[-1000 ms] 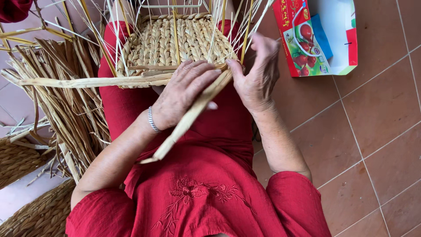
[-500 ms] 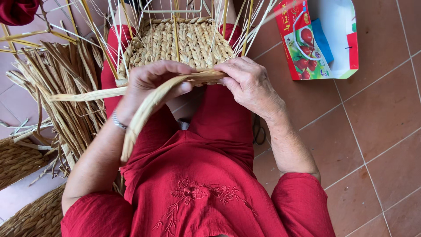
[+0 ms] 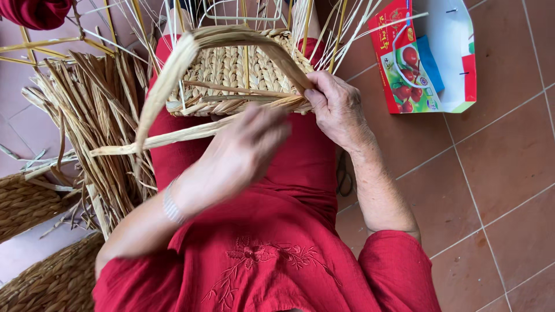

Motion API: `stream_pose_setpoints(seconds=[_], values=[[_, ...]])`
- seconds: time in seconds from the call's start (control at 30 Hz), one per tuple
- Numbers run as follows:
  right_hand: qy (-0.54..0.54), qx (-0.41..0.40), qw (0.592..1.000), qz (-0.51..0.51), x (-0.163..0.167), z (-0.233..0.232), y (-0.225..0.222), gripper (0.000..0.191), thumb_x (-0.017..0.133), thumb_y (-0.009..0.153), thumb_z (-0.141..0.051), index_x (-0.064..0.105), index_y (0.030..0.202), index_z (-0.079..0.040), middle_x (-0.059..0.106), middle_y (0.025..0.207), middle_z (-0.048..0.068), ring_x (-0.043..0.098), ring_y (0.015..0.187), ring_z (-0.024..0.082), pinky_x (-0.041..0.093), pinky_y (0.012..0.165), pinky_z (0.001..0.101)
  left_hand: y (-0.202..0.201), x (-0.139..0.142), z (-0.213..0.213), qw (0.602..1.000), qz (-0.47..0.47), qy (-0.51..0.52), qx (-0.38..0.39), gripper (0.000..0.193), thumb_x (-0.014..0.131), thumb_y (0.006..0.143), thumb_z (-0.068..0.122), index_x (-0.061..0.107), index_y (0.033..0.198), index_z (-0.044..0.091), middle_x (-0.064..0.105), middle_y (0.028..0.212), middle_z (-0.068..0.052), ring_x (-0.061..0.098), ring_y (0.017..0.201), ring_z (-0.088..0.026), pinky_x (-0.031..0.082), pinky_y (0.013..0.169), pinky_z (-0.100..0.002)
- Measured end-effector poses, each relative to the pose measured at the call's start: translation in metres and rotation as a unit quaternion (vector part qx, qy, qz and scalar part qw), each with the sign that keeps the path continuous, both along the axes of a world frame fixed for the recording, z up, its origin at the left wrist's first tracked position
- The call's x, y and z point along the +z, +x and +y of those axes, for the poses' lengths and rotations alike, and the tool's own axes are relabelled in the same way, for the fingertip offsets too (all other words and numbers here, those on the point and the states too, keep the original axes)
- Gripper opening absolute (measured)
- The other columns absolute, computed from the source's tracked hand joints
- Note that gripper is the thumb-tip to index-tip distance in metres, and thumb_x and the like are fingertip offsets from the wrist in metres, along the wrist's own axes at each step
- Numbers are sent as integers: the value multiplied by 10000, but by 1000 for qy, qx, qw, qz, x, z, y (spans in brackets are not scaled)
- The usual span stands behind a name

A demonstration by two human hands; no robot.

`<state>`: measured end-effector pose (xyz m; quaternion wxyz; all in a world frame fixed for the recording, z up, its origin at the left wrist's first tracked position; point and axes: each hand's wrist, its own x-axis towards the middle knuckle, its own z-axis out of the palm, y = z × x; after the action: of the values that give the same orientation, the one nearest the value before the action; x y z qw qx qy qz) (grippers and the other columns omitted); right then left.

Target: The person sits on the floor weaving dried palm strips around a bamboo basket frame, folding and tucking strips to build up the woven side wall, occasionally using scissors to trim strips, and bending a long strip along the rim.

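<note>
1. Head view, nearest us: our lap in a red dress (image 3: 272, 254) with an embroidered flower, and a silver bracelet (image 3: 171, 205) on our left wrist.
2. Our left hand (image 3: 245, 153) hovers blurred over the lap, just below the basket's near edge; we cannot tell whether its fingers grip anything, though a flat straw strand (image 3: 173, 136) runs leftward from beside it.
3. Our right hand (image 3: 337, 107) has its fingers closed on the near right corner of the half-woven basket (image 3: 231, 72), pinching a broad straw band (image 3: 231, 36) that arches up and over the weave and comes down on the left.
4. That basket rests on our knees, its braided base facing us, with thin upright stakes (image 3: 341, 29) fanning out beyond its rim.
5. Left of us, a bundle of loose dry straw (image 3: 98, 115) lies on the floor, with finished woven pieces (image 3: 34, 202) near it.
6. Farther right, on the terracotta tile floor (image 3: 491, 173), lies a red and white printed bag (image 3: 428, 58).
</note>
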<state>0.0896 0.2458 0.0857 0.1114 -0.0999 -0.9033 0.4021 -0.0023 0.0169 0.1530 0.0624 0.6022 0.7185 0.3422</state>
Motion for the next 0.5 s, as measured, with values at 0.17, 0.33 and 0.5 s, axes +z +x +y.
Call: stream_pose_setpoints(seconds=[0.17,0.33,0.5], values=[[0,-3,1000,11,-2,-2,-3,115,628,1008,16,624,1117,-20,699,967,148,726,884,307,565,756,403,-24,-87,64,982,42,-149,109,115,700,882,74,679,975,10,675,963,-171,674,903,-321,550,745,-424],[-2,3,1000,13,-4,-1,0,107,633,1008,17,621,1110,-16,688,960,146,720,885,311,559,757,404,-39,-89,92,977,6,-189,103,187,766,909,249,709,837,86,664,671,-111,680,549,-284,498,454,-428],[-4,15,1000,21,0,-1,0,144,662,1008,20,619,1143,-6,677,978,150,710,889,314,559,762,408,-37,-95,70,951,-258,-13,173,151,699,934,174,721,1018,50,703,733,-104,665,633,-247,503,557,-358]])
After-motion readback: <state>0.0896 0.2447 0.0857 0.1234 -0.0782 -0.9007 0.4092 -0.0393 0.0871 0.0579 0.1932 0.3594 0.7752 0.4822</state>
